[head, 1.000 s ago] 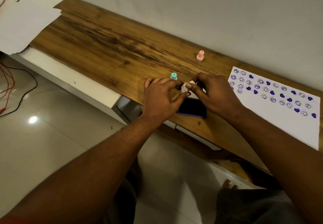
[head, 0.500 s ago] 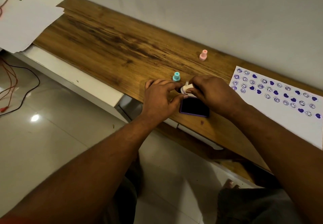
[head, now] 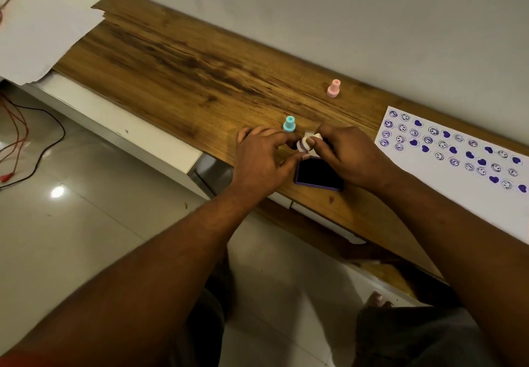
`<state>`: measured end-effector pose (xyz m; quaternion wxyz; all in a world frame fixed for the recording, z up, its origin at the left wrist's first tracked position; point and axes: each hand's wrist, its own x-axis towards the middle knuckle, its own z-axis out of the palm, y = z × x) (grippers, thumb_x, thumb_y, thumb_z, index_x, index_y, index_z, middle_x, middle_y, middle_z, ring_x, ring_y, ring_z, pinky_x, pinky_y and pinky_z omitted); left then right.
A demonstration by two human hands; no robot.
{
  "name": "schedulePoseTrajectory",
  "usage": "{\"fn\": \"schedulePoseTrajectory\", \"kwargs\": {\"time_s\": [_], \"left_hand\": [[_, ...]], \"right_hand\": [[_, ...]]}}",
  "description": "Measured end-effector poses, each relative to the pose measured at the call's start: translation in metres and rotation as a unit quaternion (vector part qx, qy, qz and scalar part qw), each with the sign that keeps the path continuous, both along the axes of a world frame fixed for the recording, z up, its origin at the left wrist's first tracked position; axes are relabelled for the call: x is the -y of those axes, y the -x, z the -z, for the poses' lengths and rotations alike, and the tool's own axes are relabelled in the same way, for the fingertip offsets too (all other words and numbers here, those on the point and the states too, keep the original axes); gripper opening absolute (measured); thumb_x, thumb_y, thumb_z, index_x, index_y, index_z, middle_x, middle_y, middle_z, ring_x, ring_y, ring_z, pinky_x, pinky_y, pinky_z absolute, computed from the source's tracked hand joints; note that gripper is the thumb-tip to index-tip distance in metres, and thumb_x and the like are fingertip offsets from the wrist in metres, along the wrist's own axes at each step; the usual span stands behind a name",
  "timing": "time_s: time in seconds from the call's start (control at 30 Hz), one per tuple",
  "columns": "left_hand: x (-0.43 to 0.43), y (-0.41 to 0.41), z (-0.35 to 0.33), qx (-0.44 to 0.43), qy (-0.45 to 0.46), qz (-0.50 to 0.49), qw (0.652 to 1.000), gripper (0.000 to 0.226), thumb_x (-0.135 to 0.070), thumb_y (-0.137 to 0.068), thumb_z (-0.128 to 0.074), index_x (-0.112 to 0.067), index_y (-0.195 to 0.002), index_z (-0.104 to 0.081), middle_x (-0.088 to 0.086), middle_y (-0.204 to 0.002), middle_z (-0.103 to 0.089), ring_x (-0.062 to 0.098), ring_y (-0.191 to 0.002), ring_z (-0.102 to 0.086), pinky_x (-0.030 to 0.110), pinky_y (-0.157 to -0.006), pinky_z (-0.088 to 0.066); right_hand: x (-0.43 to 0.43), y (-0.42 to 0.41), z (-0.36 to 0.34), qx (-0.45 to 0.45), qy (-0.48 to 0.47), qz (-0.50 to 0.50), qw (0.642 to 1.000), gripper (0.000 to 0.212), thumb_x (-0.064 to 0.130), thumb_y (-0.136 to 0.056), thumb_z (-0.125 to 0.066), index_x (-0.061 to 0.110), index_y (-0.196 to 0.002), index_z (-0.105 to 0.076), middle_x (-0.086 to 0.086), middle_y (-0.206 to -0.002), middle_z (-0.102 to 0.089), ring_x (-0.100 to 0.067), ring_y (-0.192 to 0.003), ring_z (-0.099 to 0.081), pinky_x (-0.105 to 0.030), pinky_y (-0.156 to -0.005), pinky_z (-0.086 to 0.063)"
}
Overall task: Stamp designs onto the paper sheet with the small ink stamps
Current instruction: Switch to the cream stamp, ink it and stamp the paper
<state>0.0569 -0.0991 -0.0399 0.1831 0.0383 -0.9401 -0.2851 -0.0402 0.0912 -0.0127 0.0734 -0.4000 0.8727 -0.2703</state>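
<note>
Both hands together at the near edge of a wooden desk [head: 177, 60], just above an open ink pad [head: 319, 173] with a purple rim and a dark inking face. Left hand [head: 262, 160] curled, thumb and forefinger pinching a small white stamp [head: 304, 145] with a purple band around it. Right hand [head: 353, 156] meeting it from the other side, fingertips closed on the same white stamp; a pale scrap of something beside those fingers, too hidden to identify. Stamp held off the wood, just past the pad's far edge, not touching the ink. Teal stamp [head: 288, 124] upright on the desk, just beyond the left hand's knuckles. Pink stamp [head: 333, 88] upright too, farther back near the wall and well apart from the hands. Paper sheet [head: 463, 195] flat on the desk to the right of the right forearm, its far portion covered with rows of purple smiley faces and solid hearts, the near portion blank. Another white sheet [head: 43, 37] over the desk's far left end. Red and black wires [head: 25, 143] trailing across the glossy tiled floor at left.
</note>
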Motion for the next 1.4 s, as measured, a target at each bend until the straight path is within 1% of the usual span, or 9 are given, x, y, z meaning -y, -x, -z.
{"fn": "schedulePoseTrajectory", "kwargs": {"time_s": [0.23, 0.37, 0.7, 0.83, 0.93, 1.0, 1.13, 1.3, 1.4], "left_hand": [[0.014, -0.005, 0.014, 0.098, 0.016, -0.036, 0.994, 0.04, -0.065, -0.088, -0.071, -0.043, -0.121, -0.076, -0.012, -0.128, -0.066, 0.018, -0.13, -0.05, 0.049, -0.111, -0.029], [0.013, -0.005, 0.018, 0.093, 0.028, -0.055, 0.994, 0.038, -0.065, -0.089, -0.069, -0.045, -0.121, -0.076, -0.009, -0.125, -0.063, 0.02, -0.127, -0.047, 0.046, -0.106, -0.029], [0.015, -0.005, 0.011, 0.101, 0.038, -0.068, 0.992, 0.056, -0.07, -0.09, -0.065, -0.041, -0.137, -0.067, -0.007, -0.132, -0.063, 0.021, -0.133, -0.047, 0.049, -0.112, -0.029], [0.009, -0.009, 0.008, 0.055, 0.076, -0.004, 0.996, 0.08, -0.088, -0.079, -0.058, -0.037, -0.139, -0.067, -0.008, -0.129, -0.064, 0.017, -0.127, -0.051, 0.046, -0.108, -0.032], [0.002, -0.012, 0.011, 0.06, 0.12, 0.063, 0.989, 0.093, -0.096, -0.069, -0.058, -0.04, -0.143, -0.063, -0.004, -0.139, -0.058, 0.022, -0.136, -0.045, 0.047, -0.108, -0.028], [-0.002, -0.011, 0.012, 0.072, 0.144, 0.076, 0.984, 0.093, -0.097, -0.069, -0.056, -0.041, -0.143, -0.063, -0.004, -0.144, -0.054, 0.025, -0.142, -0.04, 0.05, -0.112, -0.024], [-0.007, -0.009, 0.013, 0.086, 0.165, 0.081, 0.979, 0.085, -0.094, -0.073, -0.055, -0.041, -0.137, -0.066, -0.002, -0.149, -0.052, 0.029, -0.148, -0.035, 0.053, -0.115, -0.022], [-0.006, -0.007, 0.016, 0.102, 0.162, 0.075, 0.979, 0.077, -0.09, -0.076, -0.055, -0.044, -0.137, -0.067, -0.001, -0.151, -0.05, 0.03, -0.15, -0.03, 0.052, -0.115, -0.015], [-0.007, -0.006, 0.014, 0.103, 0.126, 0.062, 0.985, 0.073, -0.086, -0.07, -0.062, -0.045, -0.129, -0.072, -0.002, -0.148, -0.052, 0.03, -0.147, -0.028, 0.047, -0.11, -0.015]], "right_hand": [[-0.017, 0.011, -0.004, -0.039, -0.081, -0.015, 0.996, 0.042, 0.054, -0.105, -0.037, 0.02, -0.099, -0.061, 0.0, -0.082, -0.064, -0.01, -0.07, -0.054, -0.029, -0.054, -0.033], [-0.017, 0.009, -0.003, -0.043, -0.086, -0.021, 0.995, 0.044, 0.053, -0.106, -0.037, 0.017, -0.097, -0.061, -0.002, -0.08, -0.065, -0.013, -0.068, -0.055, -0.032, -0.055, -0.037], [-0.019, 0.009, -0.003, -0.064, -0.151, -0.032, 0.986, 0.044, 0.054, -0.105, -0.036, 0.019, -0.106, -0.062, 0.003, -0.083, -0.06, -0.011, -0.072, -0.054, -0.028, -0.055, -0.035], [-0.015, 0.004, -0.005, -0.119, -0.199, -0.044, 0.972, 0.045, 0.053, -0.105, -0.037, 0.017, -0.105, -0.064, -0.006, -0.086, -0.066, -0.018, -0.072, -0.056, -0.033, -0.059, -0.04], [-0.012, -0.001, -0.004, -0.123, -0.218, -0.048, 0.967, 0.046, 0.054, -0.105, -0.035, 0.017, -0.103, -0.064, -0.001, -0.077, -0.059, -0.014, -0.066, -0.052, -0.031, -0.057, -0.037], [-0.008, -0.006, -0.007, -0.114, -0.237, -0.051, 0.963, 0.047, 0.055, -0.105, -0.034, 0.018, -0.101, -0.062, 0.004, -0.072, -0.051, -0.011, -0.063, -0.048, -0.031, -0.056, -0.038], [-0.001, -0.013, -0.026, -0.153, -0.268, -0.042, 0.95, 0.046, 0.053, -0.106, -0.033, 0.016, -0.103, -0.061, -0.003, -0.079, -0.057, -0.02, -0.07, -0.054, -0.034, -0.061, -0.043], [0.003, -0.027, -0.052, -0.311, -0.072, 0.029, 0.947, 0.039, 0.039, -0.106, -0.046, 0.008, -0.089, -0.061, -0.014, -0.072, -0.062, -0.027, -0.061, -0.049, -0.033, -0.058, -0.028], [0.007, -0.048, -0.032, -0.239, -0.192, 0.037, 0.951, 0.036, 0.039, -0.108, -0.043, 0.009, -0.106, -0.061, -0.016, -0.092, -0.069, -0.034, -0.08, -0.062, -0.038, -0.062, -0.038]]}}
